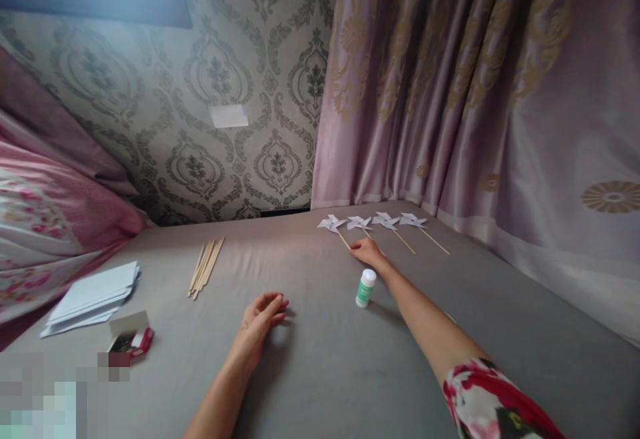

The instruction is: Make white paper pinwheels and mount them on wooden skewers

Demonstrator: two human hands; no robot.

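Note:
At the far side of the grey sheet, several white paper pinwheels [386, 220] on thin wooden sticks lie in a row. My right hand [367, 252] is stretched out to the leftmost pinwheel [332, 224], its fingers closed on the lower end of that stick. A glue stick [365, 288] with a white cap and green label stands upright just below my right wrist. My left hand [263, 314] hovers low over the middle of the sheet, fingers loosely bent and somewhat apart, with nothing visible in it.
A bundle of wooden sticks [205, 268] lies to the left of my left hand. Farther left are a stack of white paper [93, 298] and a small open red box [134, 342] with dark contents. Curtains [400, 79] and a patterned wall [220, 172] border the surface.

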